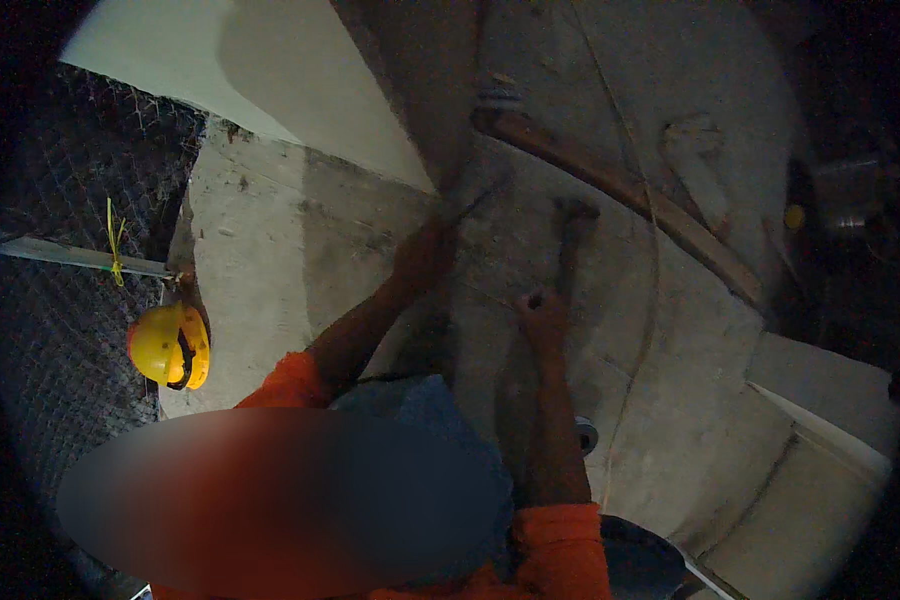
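My left hand (425, 255) is closed around a thin dark chisel-like rod (480, 200), which slants up and right from the fist over the grey concrete surface (255, 260). To its right and a little nearer me, my right hand (542, 318) is a fist at the handle of a hammer (568, 255). The hammer's head points away from me, and its handle runs down to the fist, which appears to grip it. Dim light and shadow blur both tools, so the rod's tip is hard to make out.
A wooden bar (620, 185) lies diagonally beyond the hammer, crossed by a thin cord (654, 260). At left, a yellow helmet (170, 345) rests by dark mesh (70, 330). A round roll-like object (586, 435) sits beside my right forearm. A pale panel (160, 60) fills the upper left.
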Action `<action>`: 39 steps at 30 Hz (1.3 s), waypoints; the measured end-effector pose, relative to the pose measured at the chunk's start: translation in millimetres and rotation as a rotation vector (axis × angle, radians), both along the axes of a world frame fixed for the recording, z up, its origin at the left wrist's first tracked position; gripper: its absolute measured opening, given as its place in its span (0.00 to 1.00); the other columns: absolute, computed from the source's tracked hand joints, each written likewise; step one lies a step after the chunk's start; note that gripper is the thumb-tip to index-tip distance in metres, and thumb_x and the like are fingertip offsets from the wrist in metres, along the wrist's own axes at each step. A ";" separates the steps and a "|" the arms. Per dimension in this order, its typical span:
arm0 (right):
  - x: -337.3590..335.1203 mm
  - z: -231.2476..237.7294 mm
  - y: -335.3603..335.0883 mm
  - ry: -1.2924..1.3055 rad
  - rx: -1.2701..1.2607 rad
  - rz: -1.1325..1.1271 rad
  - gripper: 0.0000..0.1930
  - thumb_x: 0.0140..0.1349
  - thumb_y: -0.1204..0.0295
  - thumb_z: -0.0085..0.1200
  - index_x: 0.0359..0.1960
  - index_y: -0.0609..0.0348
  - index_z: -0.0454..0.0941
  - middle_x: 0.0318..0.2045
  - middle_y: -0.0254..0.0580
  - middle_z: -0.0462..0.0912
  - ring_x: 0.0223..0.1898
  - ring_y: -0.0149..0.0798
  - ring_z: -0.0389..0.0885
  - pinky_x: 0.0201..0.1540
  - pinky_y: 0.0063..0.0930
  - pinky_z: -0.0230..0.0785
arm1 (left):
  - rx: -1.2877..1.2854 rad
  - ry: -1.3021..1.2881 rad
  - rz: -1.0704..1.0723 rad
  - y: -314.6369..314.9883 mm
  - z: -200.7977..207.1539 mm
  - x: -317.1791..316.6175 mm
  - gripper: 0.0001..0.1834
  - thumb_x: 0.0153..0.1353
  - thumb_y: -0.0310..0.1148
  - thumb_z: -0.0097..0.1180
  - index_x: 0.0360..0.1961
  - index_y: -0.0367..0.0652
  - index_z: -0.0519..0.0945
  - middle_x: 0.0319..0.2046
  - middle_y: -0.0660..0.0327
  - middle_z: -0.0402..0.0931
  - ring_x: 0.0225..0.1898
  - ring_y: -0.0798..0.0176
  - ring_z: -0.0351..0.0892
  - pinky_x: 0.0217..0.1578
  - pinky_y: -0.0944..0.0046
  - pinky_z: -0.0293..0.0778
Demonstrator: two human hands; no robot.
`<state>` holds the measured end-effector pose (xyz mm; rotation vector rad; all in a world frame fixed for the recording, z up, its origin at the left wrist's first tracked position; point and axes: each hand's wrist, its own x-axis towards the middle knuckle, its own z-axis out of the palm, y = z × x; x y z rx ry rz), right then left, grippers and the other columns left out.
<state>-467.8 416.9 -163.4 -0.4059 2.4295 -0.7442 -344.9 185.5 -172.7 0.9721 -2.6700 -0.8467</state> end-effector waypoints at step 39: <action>-10.7 40.7 -53.7 0.126 0.088 0.011 0.32 0.60 0.54 0.60 0.55 0.71 0.70 0.43 0.63 0.83 0.49 0.58 0.82 0.52 0.48 0.71 | -0.125 -0.031 0.021 -20.2 -32.1 -12.7 0.18 0.64 0.38 0.54 0.54 0.46 0.77 0.52 0.47 0.75 0.44 0.41 0.80 0.43 0.45 0.78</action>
